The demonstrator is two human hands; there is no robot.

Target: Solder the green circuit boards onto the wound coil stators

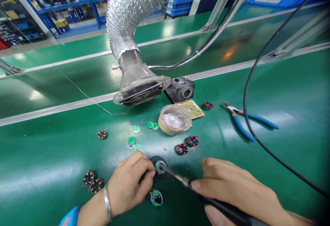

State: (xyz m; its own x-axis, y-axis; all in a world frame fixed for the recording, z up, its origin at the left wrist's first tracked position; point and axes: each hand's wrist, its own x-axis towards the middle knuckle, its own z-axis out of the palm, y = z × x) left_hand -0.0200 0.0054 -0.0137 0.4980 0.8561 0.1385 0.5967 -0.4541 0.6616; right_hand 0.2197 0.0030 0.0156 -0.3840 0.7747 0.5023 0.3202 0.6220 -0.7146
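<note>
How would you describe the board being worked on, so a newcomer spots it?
On the green workbench, follow the dark-handled iron from the right hand to its tip. The small round board there sits against a black disc; unlike the board nearer the camera, it has the iron's tip over it.

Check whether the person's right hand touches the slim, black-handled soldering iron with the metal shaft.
Touching. The head view shows the right hand curled around the soldering iron, with no gap between.
</note>
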